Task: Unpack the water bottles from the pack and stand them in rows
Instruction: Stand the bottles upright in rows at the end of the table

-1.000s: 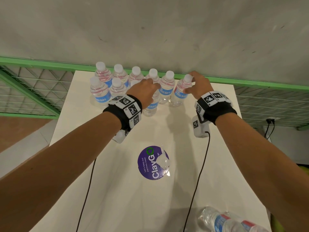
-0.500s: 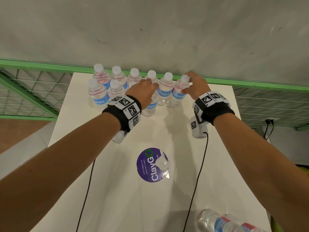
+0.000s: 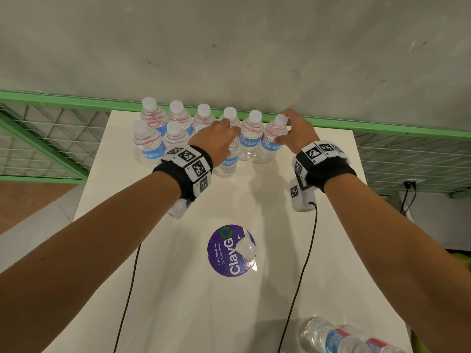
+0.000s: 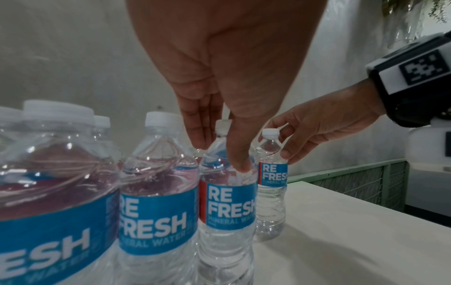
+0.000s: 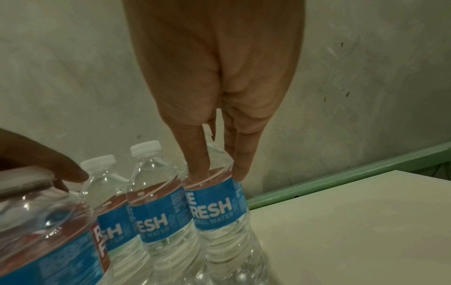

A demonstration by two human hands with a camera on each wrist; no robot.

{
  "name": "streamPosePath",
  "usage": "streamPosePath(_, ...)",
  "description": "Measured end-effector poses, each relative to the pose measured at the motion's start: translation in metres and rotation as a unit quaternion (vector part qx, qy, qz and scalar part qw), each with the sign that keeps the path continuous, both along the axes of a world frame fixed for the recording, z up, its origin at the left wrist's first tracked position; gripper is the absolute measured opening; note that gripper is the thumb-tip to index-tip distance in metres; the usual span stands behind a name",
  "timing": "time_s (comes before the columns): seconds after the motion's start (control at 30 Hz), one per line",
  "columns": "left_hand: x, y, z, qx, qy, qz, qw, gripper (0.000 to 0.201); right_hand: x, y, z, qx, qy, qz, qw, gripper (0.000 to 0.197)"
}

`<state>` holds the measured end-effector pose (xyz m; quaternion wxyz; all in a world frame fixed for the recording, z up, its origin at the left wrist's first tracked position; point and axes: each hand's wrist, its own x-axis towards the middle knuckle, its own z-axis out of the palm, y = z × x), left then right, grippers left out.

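Clear water bottles with blue labels and white caps stand in two rows at the far end of the white table (image 3: 178, 301). My left hand (image 3: 225, 135) grips the shoulder of the right-most front-row bottle (image 3: 225, 163), thumb in front and fingers behind, as the left wrist view shows (image 4: 227, 202). My right hand (image 3: 286, 128) pinches the neck of the last bottle on the right of the back row (image 3: 270, 143), thumb and fingers on either side of it (image 5: 214, 206). Both bottles stand upright on the table.
More bottles (image 3: 344, 337) lie on their sides at the near right corner. A round purple sticker (image 3: 230, 250) marks the table's middle. Two thin black cables (image 3: 300, 276) trail from my wrists. A green rail (image 3: 382, 128) and grey wall stand close behind the rows.
Both hands keep their hold on the same bottles. The right-hand bottle looks a touch closer to its neighbour; my head has shifted slightly.
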<state>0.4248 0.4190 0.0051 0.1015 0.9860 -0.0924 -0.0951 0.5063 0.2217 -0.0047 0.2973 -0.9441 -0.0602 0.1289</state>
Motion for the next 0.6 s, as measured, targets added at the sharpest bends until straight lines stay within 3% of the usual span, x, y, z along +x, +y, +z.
streamPosePath(0.47,0.0024,0.0002,-0.0015,-0.001,-0.007,0.001,1.000,0.052,0.0037,-0.0013,-0.0072,0.003,-0.003,0.008,1.000,0.066)
streamPosePath(0.6,-0.0027,-0.0003,-0.0001,-0.010,0.002,0.005,1.000,0.060,-0.0010,-0.0024,-0.0051,-0.007,0.011,-0.008,1.000,0.084)
